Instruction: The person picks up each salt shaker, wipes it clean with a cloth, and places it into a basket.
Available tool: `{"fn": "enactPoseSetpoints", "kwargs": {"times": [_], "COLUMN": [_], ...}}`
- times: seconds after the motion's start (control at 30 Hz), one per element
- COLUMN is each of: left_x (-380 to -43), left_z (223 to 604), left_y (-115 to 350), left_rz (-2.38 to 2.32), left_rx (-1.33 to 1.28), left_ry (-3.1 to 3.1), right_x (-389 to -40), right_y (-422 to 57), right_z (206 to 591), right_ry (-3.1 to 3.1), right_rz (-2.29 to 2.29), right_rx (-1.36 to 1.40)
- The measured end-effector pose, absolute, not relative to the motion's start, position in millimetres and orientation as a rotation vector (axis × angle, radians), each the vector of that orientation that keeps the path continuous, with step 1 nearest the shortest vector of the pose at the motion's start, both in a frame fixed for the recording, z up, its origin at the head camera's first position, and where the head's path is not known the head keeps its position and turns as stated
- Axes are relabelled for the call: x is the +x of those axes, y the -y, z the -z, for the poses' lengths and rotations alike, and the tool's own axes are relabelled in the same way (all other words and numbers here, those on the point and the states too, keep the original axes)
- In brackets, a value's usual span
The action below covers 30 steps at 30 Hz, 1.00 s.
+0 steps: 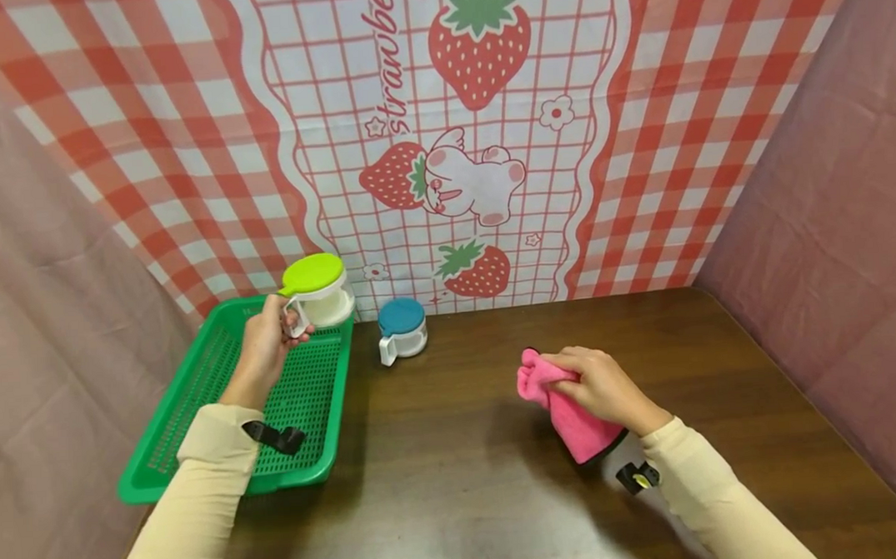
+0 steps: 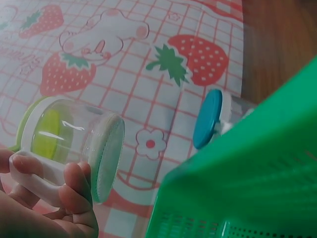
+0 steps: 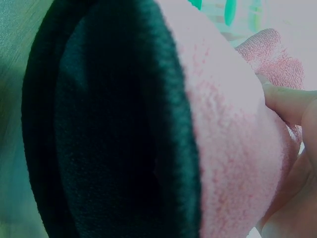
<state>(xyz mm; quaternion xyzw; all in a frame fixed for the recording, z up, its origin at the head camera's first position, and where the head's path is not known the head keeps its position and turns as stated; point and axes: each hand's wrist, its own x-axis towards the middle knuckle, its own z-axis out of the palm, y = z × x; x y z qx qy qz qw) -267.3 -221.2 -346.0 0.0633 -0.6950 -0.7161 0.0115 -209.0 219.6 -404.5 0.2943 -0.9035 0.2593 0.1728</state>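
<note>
My left hand grips the white handle of a clear jar with a lime-green lid, raised over the far end of a green plastic basket. In the left wrist view the fingers curl round that handle, and the jar looks see-through. On the right, my right hand holds a bunched pink cloth with dark edging above the table. Up close in the right wrist view, the cloth hangs folded, its dark border toward the camera.
A second jar with a blue lid and white handle stands on the brown wooden table, right of the basket. Behind the table hangs a strawberry-print checked cloth. Pinkish curtains flank both sides.
</note>
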Motion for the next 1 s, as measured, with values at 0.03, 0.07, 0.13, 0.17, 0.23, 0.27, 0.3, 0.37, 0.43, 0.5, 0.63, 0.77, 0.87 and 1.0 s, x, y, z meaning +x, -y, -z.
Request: {"fn": "enactPoseSetpoints", "kwargs": {"times": [0.03,0.07,0.13,0.17,0.23,0.27,0.3,0.37,0.43,0.5,0.63,0.77,0.87,1.0], "left_x": [-267,-267,-268,-269,-269,-270,-270,-270,-271,-271,-270,-270,-271,-273], "left_z": [346,346,346,347,348,348,349,350,351,353,356,357,359,361], "left_y": [223,224,227,229,231,232,232,234,237,240,245,248,251,257], "left_rz": [2.230,2.235,2.246,2.251,2.256,2.257,2.256,2.253,2.253,2.255,2.241,2.223,2.225,2.222], "left_rx": [0.207,0.214,0.231,0.240,0.255,0.261,0.264,0.261,0.262,0.261,0.275,0.308,0.320,0.328], "left_ry": [2.173,2.174,2.164,2.157,2.145,2.138,2.133,2.129,2.122,2.122,2.150,2.182,2.192,2.203], "right_x": [-209,-209,-209,-209,-209,-209,-209,-208,-208,-209,-209,-209,-209,-209], "right_y": [-220,-220,-220,-220,-220,-220,-220,-221,-221,-222,-222,-222,-222,-221], "right_z": [404,404,404,404,404,404,404,403,403,403,403,403,403,402], "right_ry": [2.565,2.566,2.566,2.564,2.563,2.563,2.563,2.563,2.561,2.559,2.554,2.554,2.551,2.547], "right_rz": [-0.735,-0.737,-0.737,-0.737,-0.738,-0.737,-0.735,-0.735,-0.731,-0.726,-0.720,-0.718,-0.714,-0.713], "right_rx": [0.835,0.835,0.836,0.836,0.835,0.836,0.836,0.836,0.838,0.840,0.841,0.841,0.842,0.838]}}
